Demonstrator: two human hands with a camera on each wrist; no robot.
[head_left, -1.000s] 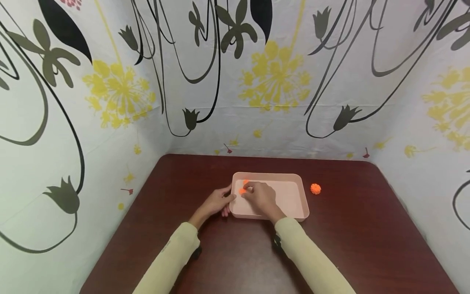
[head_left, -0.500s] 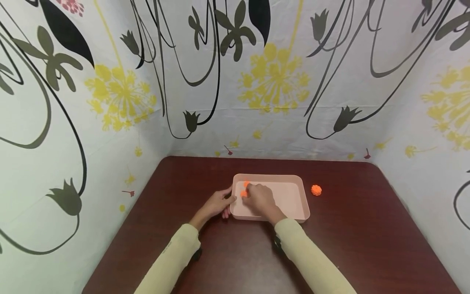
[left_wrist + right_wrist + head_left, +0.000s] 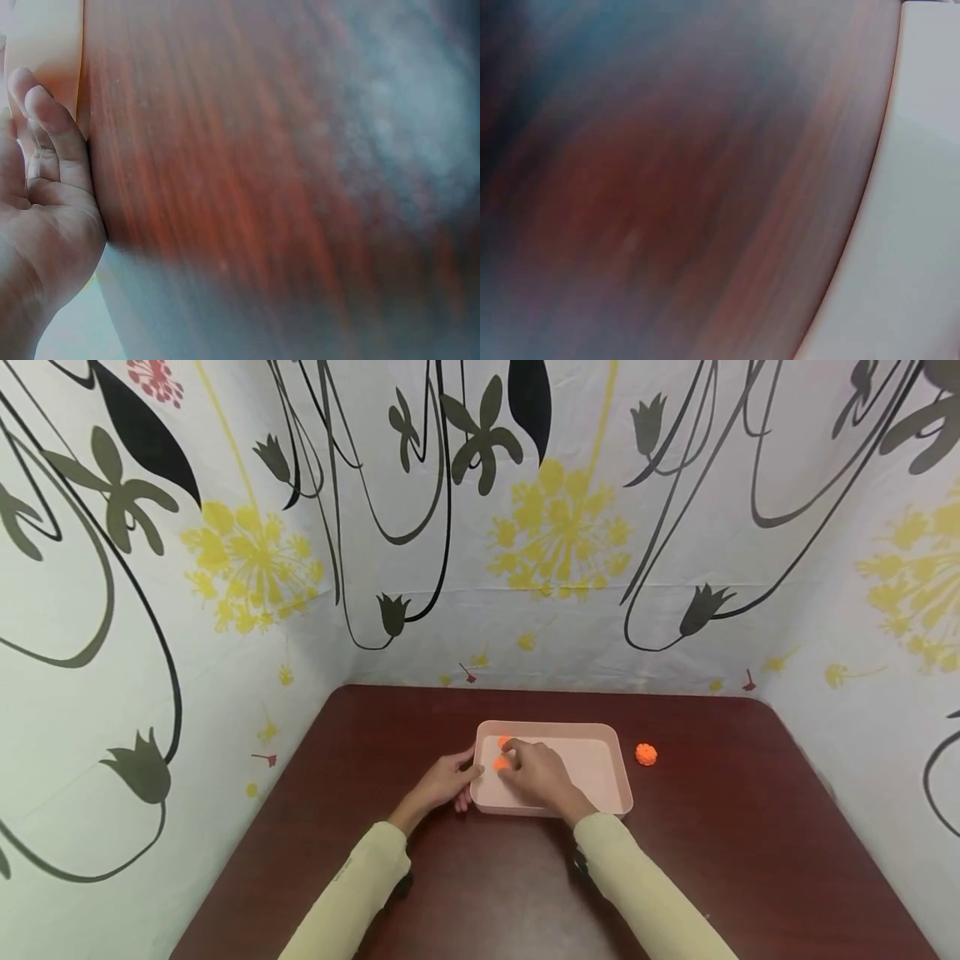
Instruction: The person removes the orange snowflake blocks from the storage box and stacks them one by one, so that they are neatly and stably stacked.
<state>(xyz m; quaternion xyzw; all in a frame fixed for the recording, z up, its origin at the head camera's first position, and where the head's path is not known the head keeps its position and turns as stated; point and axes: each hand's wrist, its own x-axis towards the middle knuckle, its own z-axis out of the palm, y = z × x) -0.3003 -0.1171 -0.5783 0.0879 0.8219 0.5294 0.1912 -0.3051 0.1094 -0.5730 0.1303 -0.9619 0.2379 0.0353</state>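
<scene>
My left hand [image 3: 442, 781] grips the left wall of a shallow pale pink tray [image 3: 552, 729], thumb over the rim and fingers outside. In the left wrist view, the left hand [image 3: 56, 176] has its fingers bent against the tray [image 3: 56, 37]. The right hand [image 3: 542, 777] is over the tray's left half, its thumb and forefinger spread apart. Two orange pieces lie in the tray by these fingertips: one farther back [image 3: 504, 742], one nearer [image 3: 501, 763]. Their exact kind is too small to tell. The right wrist view shows no hand, only the tray's outer side [image 3: 900, 195].
A bumpy orange ball [image 3: 646, 754] sits on the dark red-brown table [image 3: 712, 860], right of the tray. A flower-patterned cloth [image 3: 450, 543] hangs behind the table and along both sides.
The right hand has drawn slightly to the right, its thumb and forefinger now wider apart, and the nearer orange piece shows more. The left hand keeps its hold. The head view has tilted up slightly.
</scene>
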